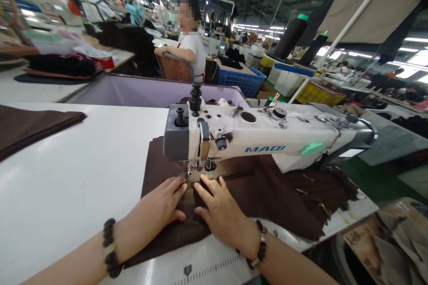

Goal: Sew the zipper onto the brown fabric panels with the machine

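**Brown fabric under the presser foot, both hands flat on it**

Brown fabric (254,196) lies spread on the white sewing table (83,173), its near edge fed under the head of the white industrial sewing machine (261,136). The cloth bunches to the right beneath the machine arm; small metal fittings show on it there, too small to identify.

- Left hand (160,207): open, palm down, fingers together, pressing the fabric just left of the needle area. Grips nothing.
- Right hand (219,207): open, palm down, fingertips pointing at the presser foot (194,170) and nearly touching it. Grips nothing.
- The 2 hands sit close, thumbs almost meeting, a narrow strip of cloth between them.
- Beaded bracelets on both wrists.

Judged step: guiding a seam through the machine, hands steadying the cloth on either side of the stitch line. Whether the needle is running, cannot tell.

Next move likely calls for even forward pressure from both palms, fingertips kept clear of the foot, and the bunched cloth on the right left free to follow.

A second folded brown piece (30,127) rests at the table's far left, well apart
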The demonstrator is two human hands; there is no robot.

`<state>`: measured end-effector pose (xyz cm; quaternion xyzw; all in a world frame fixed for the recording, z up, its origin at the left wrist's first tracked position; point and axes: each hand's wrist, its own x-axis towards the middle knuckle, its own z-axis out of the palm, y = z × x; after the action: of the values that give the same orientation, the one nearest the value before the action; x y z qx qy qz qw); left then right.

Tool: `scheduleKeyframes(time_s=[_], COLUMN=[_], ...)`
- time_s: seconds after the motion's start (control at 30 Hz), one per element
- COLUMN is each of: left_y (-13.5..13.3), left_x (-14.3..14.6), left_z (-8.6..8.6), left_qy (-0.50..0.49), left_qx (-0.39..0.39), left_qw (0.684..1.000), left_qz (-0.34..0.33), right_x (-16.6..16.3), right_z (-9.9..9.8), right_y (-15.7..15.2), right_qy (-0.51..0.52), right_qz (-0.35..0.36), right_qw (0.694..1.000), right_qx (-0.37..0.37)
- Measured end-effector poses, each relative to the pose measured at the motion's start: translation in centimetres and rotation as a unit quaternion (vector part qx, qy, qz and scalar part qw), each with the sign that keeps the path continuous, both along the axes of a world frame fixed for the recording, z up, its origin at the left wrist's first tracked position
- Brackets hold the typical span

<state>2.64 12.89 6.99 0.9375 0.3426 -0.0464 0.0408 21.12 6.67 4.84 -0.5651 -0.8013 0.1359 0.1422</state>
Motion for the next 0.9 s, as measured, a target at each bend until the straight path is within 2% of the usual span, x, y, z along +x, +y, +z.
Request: scheduleKeyframes(time_s=[0.3,0.6,0.73,0.83,0.9], left_y=[1.3,1.2,1.3,1.5,1.6], left_x=[-0.1,-1.5,-1.8,-1.7,-1.5], left_z=[-1.2,-2.7,-2.7,-2.6,-2.4], left_qy=[-0.082,-0.142,-0.15,-0.157,-0.157], left_qx=[0.056,0.054,0.036,0.035,0.034], left_qw=[0.994,0.987,0.987,0.986,0.986], left_qz=[-0.046,-0.056,-0.05,-0.048,-0.046], right_x=[0.5,0.6,0.6,0.8,1.6], right_z=[-0.2,-0.3,-0.5,0.5,2.1], right_y=[1.3,1.3,1.9,2.1,1.5], right_qy=[0.005,-0.008,-0.015,-0.014,0.012], right_qz=[0.006,0.011,0.017,0.032,0.064], right_qw=[1.0,1.0,1.0,0.999,0.998], right_qx=[-0.014,-0.012,-0.01,-0.01,-0.017])
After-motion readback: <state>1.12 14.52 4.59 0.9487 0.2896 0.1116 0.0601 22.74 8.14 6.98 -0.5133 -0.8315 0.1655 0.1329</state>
